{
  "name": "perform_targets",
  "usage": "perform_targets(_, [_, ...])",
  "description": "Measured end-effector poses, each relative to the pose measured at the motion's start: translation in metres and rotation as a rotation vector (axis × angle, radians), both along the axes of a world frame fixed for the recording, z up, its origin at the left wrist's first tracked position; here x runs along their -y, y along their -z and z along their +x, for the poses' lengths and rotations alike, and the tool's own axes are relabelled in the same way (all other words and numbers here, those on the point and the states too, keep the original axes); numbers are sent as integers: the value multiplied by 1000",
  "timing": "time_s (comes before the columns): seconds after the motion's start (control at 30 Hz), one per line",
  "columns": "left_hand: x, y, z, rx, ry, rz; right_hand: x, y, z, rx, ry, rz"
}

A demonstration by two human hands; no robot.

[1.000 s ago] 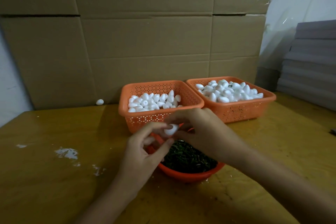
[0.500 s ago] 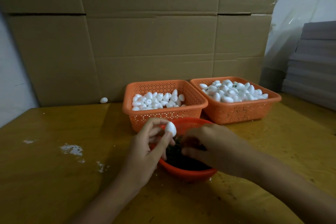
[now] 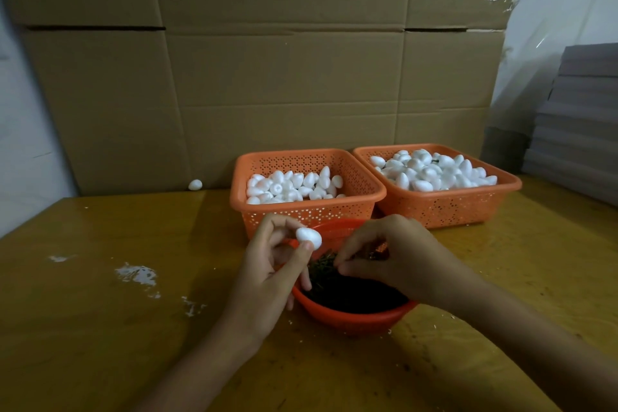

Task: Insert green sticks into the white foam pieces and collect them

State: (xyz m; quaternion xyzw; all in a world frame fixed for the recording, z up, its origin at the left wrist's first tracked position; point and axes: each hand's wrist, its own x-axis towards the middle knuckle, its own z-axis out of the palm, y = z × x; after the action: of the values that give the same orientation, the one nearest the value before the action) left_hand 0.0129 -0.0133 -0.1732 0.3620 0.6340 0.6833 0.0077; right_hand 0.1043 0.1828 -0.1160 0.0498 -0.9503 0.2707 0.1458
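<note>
One foam egg (image 3: 308, 238) pinched between thumb and fingertips of the left hand (image 3: 267, 273), held up above the near rim of the round orange bowl (image 3: 351, 321). Right hand (image 3: 388, 252) down over the bowl, fingertips drawn together at the heap of green sticks (image 3: 322, 266); hard to tell whether closed on a stick or only feeling for one, since nothing thin shows between the fingers. Behind the bowl, two orange baskets side by side, the left basket (image 3: 307, 207) partly filled with white eggs, the right basket (image 3: 438, 201) heaped fuller. One stray egg (image 3: 195, 184) far back on the table (image 3: 100, 328) by the cardboard wall (image 3: 284, 77).

Risks from here, as a judgement: several sticks lifted at once from the tangle, or none at all, with dim light and dark sticks hiding the pick. A light pinch on a smooth, rounded egg likely to slip under the push of a stick, sending it rolling like the stray. A push off centre likely to split or crumble the foam; white crumbs already scattered on the table. Too hard a squeeze likely to dent it. Bowl easily tipped by the wrist resting on its rim.
</note>
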Motion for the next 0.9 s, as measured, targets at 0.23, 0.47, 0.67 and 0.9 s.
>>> perform_targets(0.23, [-1, -2, 1, -31, 16, -13, -5, 3, -2, 15, -42, -354])
perform_targets(0.47, [-2, -2, 2, -91, -18, -51, -9, 9, -5, -22, -6, -319])
perform_targets(0.67, [-1, -4, 4, -133, -61, -62, -11, 8, -5, -8, -51, -312])
perform_targets(0.9, [-2, -7, 8, -50, -40, 34, -17, -1, -3, 171, -111, -518])
